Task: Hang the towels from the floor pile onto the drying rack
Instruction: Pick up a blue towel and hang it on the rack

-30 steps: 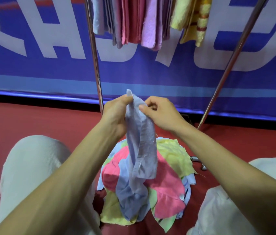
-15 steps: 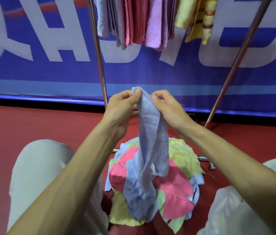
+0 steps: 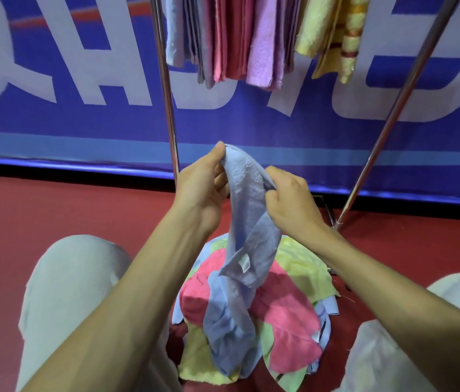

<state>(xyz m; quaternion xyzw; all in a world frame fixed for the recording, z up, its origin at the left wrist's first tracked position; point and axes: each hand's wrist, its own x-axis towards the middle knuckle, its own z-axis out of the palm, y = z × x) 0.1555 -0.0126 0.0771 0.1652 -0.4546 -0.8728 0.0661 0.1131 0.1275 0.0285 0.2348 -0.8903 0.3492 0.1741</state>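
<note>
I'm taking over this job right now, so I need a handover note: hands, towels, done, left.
Left hand pinches the top of the blue towel; right hand grips its edge beside.
The towel's lower end reaches the pile on the floor between the knees.
Done: several towels hang on the rack.
Left: hang the blue one, then the pink, yellow and green ones in the pile.

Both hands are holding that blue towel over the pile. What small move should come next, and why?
Probably draw the hands apart along the top edge. The left hand and right hand pinch the blue towel close together, so it hangs bunched in a narrow strip, its lower end resting on the pile; spread flat, it would drape better over the drying rack.
</note>
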